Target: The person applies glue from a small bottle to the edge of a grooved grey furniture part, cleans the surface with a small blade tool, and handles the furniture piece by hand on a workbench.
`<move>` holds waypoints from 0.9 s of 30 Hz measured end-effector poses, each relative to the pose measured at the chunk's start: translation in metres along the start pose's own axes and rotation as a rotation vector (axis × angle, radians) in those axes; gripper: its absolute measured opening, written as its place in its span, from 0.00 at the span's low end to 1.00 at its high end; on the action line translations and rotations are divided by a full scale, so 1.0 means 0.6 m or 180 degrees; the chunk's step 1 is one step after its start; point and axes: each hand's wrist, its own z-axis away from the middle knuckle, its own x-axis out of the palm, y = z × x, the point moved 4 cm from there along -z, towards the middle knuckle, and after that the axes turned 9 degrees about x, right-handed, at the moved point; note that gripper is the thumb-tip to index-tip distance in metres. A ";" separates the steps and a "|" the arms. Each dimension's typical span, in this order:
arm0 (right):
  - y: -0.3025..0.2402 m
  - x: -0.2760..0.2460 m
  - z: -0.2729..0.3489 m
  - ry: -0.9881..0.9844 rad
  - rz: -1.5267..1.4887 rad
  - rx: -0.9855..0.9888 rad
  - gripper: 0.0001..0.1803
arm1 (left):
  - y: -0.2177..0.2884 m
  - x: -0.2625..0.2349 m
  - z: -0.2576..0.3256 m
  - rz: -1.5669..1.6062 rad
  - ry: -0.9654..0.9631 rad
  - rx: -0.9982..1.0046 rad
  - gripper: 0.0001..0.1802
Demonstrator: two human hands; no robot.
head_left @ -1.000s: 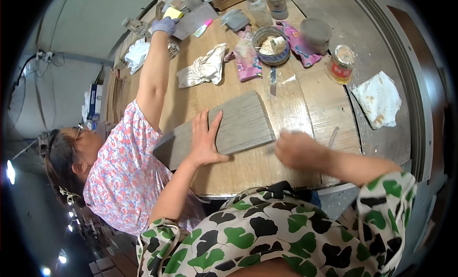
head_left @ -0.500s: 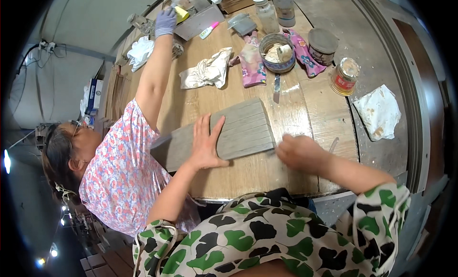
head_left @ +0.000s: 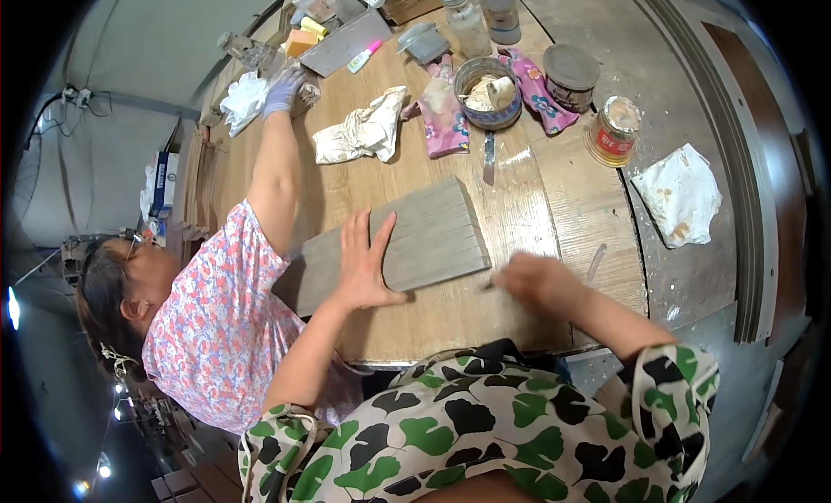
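A grey wood-grained board [head_left: 433,230] lies aslant on the wooden table in front of me. My left hand [head_left: 365,265] rests on its near part, fingers spread flat and thumb apart. Just off the board's right end is my right hand [head_left: 532,282], its fingers closed and somewhat blurred. A small dark tip shows at those fingers, close to the board's corner; I cannot make out what it belongs to. Beyond the board lies a flat scraper blade [head_left: 490,161], below a tin [head_left: 487,92] holding pale paste.
At the left a co-worker in a floral shirt reaches a gloved hand [head_left: 281,92] toward a white plastic bag [head_left: 245,102]. A crumpled cloth [head_left: 362,126], floral gloves [head_left: 446,113], a glass jar [head_left: 467,22], a lidded can [head_left: 571,74], a red-labelled pot [head_left: 615,131] and a stained white cloth [head_left: 679,196] stand around.
My right hand has shifted slightly, and a dark tip now shows at its fingers. My left hand stays on the board. The co-worker's gloved hand has come down from the yellow item.
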 end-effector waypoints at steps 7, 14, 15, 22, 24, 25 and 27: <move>0.066 -0.030 -0.144 0.1056 0.0824 0.0153 0.11 | 0.002 -0.002 -0.011 -0.0064 -0.0111 -0.0043 0.71; -0.049 -0.002 -0.036 -0.0589 0.1218 -0.0276 0.02 | -0.014 0.011 -0.007 0.0044 -0.0074 -0.0042 0.70; -0.044 -0.002 -0.038 -0.0757 0.1174 -0.0036 0.02 | -0.014 0.011 -0.005 0.0051 -0.0072 -0.0037 0.70; 0.126 -0.029 -0.190 0.1023 0.0275 0.0223 0.10 | -0.012 -0.001 -0.014 0.0073 -0.0156 0.0000 0.69; 0.135 -0.004 -0.177 0.0762 0.0176 0.0486 0.10 | -0.017 0.005 -0.011 0.0083 -0.0202 -0.0029 0.70; 0.125 0.003 -0.170 0.0590 0.0146 0.0606 0.10 | -0.022 0.004 -0.009 0.0066 -0.0203 -0.0032 0.70; 0.072 0.016 -0.097 0.0424 0.0441 0.0464 0.13 | -0.020 0.003 -0.008 0.0042 -0.0193 -0.0044 0.70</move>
